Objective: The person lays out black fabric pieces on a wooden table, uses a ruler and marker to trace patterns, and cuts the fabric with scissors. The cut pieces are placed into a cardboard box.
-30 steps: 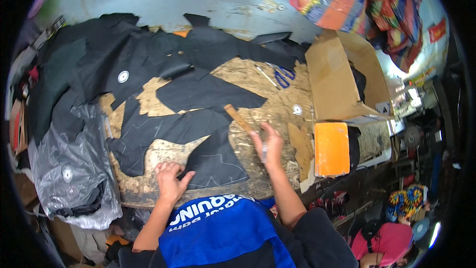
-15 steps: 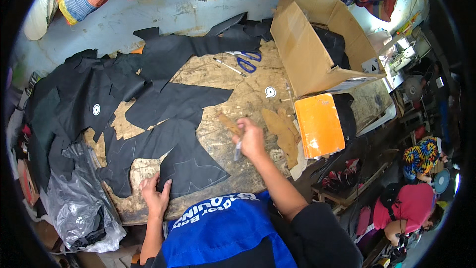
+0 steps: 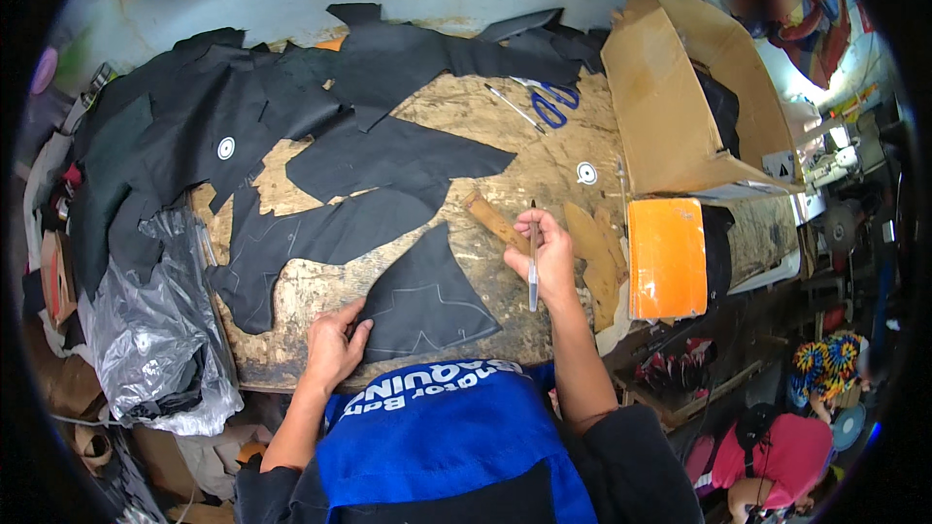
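My left hand [image 3: 337, 342] pinches the left edge of a black sheet piece [image 3: 427, 296], leather or fabric, marked with pale drawn lines. That piece lies flat near the table's front edge. Above and left of it stretches a larger black sheet [image 3: 364, 223] with cut-out edges and faint outlines. My right hand [image 3: 549, 257] is closed on a clear-barrelled pen [image 3: 533, 281], standing nearly lengthwise across the fingers. A narrow brown strip-like pattern piece [image 3: 495, 220] sticks out from the same hand; its lower end is hidden by the fingers.
Brown pattern pieces [image 3: 594, 257] lie right of my right hand, beside an orange-covered book [image 3: 667, 259] and an open cardboard box [image 3: 660, 107]. Blue-handled scissors [image 3: 549, 109] and another pen [image 3: 515, 107] lie farther back. A plastic bag [image 3: 160, 330] hangs at left; people work at right.
The small black piece has come away from the larger sheet, leaving bare wood between. The pen has swung upright in my right hand. The whole view has shifted.
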Demonstrator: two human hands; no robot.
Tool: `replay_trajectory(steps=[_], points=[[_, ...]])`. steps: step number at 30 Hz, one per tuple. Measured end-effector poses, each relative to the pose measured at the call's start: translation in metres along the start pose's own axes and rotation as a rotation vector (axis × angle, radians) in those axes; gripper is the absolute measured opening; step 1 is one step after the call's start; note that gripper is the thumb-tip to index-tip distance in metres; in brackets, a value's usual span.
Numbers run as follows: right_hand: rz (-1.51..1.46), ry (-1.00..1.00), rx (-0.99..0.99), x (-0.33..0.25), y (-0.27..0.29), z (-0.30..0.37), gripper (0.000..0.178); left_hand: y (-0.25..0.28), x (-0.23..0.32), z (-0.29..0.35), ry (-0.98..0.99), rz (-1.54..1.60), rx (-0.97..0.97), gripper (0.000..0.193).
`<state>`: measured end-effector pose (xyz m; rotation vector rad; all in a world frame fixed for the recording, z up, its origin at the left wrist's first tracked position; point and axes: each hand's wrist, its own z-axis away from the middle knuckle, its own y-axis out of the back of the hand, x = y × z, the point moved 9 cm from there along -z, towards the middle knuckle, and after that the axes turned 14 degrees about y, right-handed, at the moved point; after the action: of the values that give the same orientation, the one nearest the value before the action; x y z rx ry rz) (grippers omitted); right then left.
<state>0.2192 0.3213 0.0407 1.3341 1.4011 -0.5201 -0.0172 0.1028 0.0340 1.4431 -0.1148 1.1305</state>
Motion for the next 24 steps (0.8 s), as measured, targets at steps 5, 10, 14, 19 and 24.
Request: replay_trajectory(steps=[5,10,14,19,24], points=[[0.016,0.044,-0.010,-0.008,-0.013,-0.018,0.045,0.022,-0.002,0.000,-0.058,0.153,-0.054,0.022],[-0.543,-0.083,0.079,-0.005,-0.031,-0.024,0.053,0.066,-0.033,-0.005,0.120,0.536,0.045,0.017],[-0.621,-0.203,-0.221,-0.029,-0.087,0.007,0.054,0.048,-0.031,-0.013,0.172,0.684,-0.037,0.018],[-0.604,-0.161,-0.395,-0.064,-0.095,-0.004,0.048,0.035,-0.008,-0.026,0.075,0.785,-0.031,0.031],[-0.293,-0.020,0.288,-0.085,0.078,-0.064,0.065,0.038,0.027,-0.048,-0.192,-0.053,0.254,0.061]])
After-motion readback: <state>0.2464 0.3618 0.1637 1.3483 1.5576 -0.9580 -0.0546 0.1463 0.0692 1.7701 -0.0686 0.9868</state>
